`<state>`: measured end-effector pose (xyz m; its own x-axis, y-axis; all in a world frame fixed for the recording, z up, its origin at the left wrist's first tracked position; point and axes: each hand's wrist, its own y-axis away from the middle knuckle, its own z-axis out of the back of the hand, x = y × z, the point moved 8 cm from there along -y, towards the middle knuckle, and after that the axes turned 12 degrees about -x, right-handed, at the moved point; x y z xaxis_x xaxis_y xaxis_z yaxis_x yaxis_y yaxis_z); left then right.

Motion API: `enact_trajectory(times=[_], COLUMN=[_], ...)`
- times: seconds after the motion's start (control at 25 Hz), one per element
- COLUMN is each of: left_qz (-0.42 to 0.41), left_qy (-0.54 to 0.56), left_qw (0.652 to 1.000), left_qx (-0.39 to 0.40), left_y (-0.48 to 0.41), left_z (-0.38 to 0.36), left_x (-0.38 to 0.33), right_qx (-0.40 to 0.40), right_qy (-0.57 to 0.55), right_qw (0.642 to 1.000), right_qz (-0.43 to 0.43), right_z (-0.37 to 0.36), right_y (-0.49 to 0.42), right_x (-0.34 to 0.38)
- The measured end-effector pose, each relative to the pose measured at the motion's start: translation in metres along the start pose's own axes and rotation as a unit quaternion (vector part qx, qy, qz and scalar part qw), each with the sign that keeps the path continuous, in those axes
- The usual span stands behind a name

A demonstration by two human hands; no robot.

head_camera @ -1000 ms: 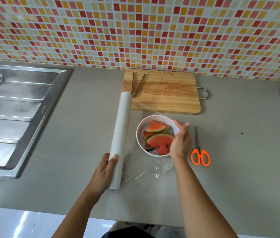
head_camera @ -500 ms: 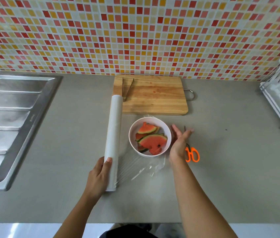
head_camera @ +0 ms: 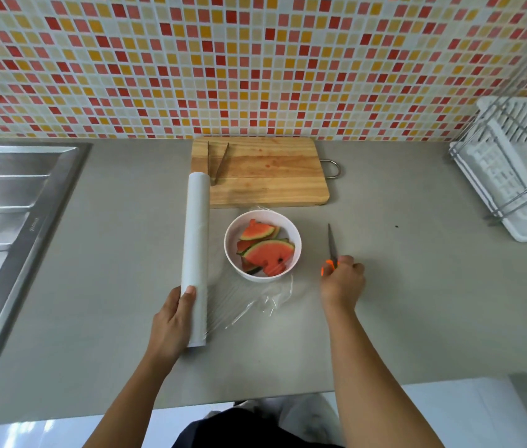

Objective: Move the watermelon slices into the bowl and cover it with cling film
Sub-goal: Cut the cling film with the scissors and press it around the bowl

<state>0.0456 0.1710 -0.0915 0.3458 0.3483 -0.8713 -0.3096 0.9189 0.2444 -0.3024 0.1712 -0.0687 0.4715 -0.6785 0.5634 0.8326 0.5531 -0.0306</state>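
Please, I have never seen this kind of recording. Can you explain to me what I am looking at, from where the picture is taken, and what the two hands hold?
There is no machine here. A person wears one wide-angle camera on the head, so you look forward and down at their own two bare arms over a grey kitchen counter.

The left hand is closed around the near end of a long white roll of cling film. A clear sheet of film runs from the roll toward a round white bowl, which contains the red watermelon slices with green rind.

The right hand is at the orange handles of a pair of scissors; its grip looks closed on them, though the hand hides most of the handles.

Behind lie a wooden cutting board with metal tongs, a steel sink on the left and a white dish rack on the right.
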Motion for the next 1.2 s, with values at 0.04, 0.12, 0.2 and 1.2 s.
enact_trajectory(times=[0.04,0.12,0.2,1.2], left_qz=[0.001,0.004,0.006,0.004], left_qy=[0.001,0.000,0.007,-0.021], left_qw=[1.000,1.000,1.000,1.000], left_qx=[-0.002,-0.005,-0.002,-0.018], left_y=[0.000,-0.001,-0.001,0.006], left_z=[0.000,0.001,-0.001,0.002], left_x=[0.001,0.003,0.003,-0.006], right_qx=[0.000,0.003,0.004,0.299], right_qy=[-0.001,0.014,0.018,-0.310], right_qw=[1.000,1.000,0.999,0.901], right_qz=[0.000,0.014,0.035,0.054], right_z=[0.001,0.002,0.007,0.002], right_y=[-0.001,-0.002,-0.001,0.224], right_x=[-0.001,-0.002,0.001,0.029])
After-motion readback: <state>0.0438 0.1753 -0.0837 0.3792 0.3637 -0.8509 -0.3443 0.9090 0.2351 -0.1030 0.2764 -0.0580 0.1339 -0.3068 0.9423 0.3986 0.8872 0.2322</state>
